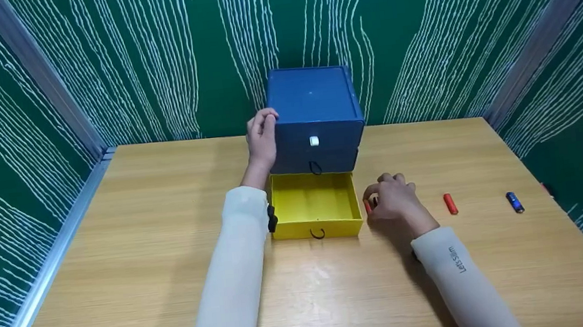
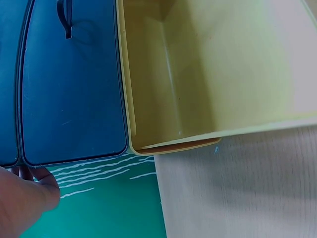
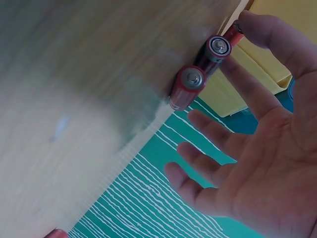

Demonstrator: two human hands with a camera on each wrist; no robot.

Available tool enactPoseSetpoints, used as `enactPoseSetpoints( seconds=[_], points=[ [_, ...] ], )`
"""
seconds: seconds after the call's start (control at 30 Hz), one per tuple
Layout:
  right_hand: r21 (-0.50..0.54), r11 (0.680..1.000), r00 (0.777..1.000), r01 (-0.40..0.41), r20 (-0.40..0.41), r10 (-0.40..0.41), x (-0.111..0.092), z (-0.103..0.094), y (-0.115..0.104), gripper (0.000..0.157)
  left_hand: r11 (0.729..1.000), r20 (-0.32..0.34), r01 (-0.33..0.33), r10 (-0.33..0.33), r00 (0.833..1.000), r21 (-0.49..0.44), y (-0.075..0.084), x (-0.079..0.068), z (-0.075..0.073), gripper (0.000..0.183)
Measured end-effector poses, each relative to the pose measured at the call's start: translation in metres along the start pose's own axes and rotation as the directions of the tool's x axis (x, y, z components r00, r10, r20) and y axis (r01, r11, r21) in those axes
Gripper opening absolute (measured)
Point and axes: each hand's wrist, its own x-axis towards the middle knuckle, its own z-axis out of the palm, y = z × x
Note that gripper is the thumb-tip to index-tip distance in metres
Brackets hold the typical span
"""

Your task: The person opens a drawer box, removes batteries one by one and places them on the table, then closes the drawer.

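Note:
A blue drawer cabinet (image 1: 311,96) stands at the back of the table, with its yellow bottom drawer (image 1: 318,229) pulled out. My left hand (image 1: 263,142) rests against the cabinet's left side, fingertips at the upper edge. Just right of the drawer, my right hand (image 1: 394,199) reaches down and pinches a small red battery (image 3: 234,33) between thumb and index finger; the index fingertip is partly hidden in the right wrist view. Beside it are a dark battery (image 3: 214,52) and another red battery (image 3: 188,85). The other right fingers are spread and loosely bent.
Farther right on the table lie a red battery (image 1: 451,204) and a blue battery (image 1: 514,202). The cabinet front has a white knob (image 1: 314,141) and a black loop pull (image 1: 315,168). Green walls (image 1: 140,65) with white lines stand behind and at both sides.

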Motion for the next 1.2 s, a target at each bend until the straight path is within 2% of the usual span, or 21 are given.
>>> enactPoseSetpoints(
  seconds=[0.27,0.4,0.5,0.63,0.8,0.87,1.1,1.2],
  points=[
    [0.012,1.000,1.000,-0.009,-0.001,0.009,-0.001,0.001,0.000,0.043,0.998,0.027,0.061,-0.060,0.998,-0.033,0.003,-0.002,-0.001,0.022],
    [0.014,1.000,1.000,-0.011,0.001,0.011,-0.001,0.000,0.000,0.044,0.998,0.025,0.043,-0.042,0.999,-0.047,0.020,-0.010,-0.004,0.023],
    [0.024,1.000,1.000,-0.017,0.013,0.017,0.000,0.000,0.000,0.045,0.998,0.025,0.030,-0.028,0.999,-0.048,0.019,-0.009,-0.004,0.023],
    [0.023,1.000,1.000,-0.012,0.022,0.012,-0.001,-0.001,0.000,0.048,0.999,0.027,0.035,-0.033,0.999,-0.042,0.002,-0.001,0.000,0.024],
    [0.021,1.000,1.000,-0.009,0.009,0.009,-0.003,-0.005,-0.002,0.047,1.000,0.009,-0.026,0.026,1.000,-0.004,0.001,0.000,0.001,0.025],
    [0.026,1.000,1.000,-0.011,-0.006,0.012,-0.003,-0.007,-0.004,0.046,0.999,0.003,-0.032,0.032,0.999,0.005,0.001,0.001,0.001,0.025],
    [0.057,0.998,1.000,-0.007,-0.023,0.009,-0.004,-0.013,-0.005,0.048,0.998,0.033,0.058,-0.058,0.998,-0.004,0.003,-0.002,0.000,0.025],
    [0.059,0.998,1.000,-0.001,-0.023,0.003,-0.006,-0.014,-0.006,0.047,0.998,0.040,0.060,-0.060,0.997,0.003,0.003,-0.002,-0.002,0.025]
  ],
)
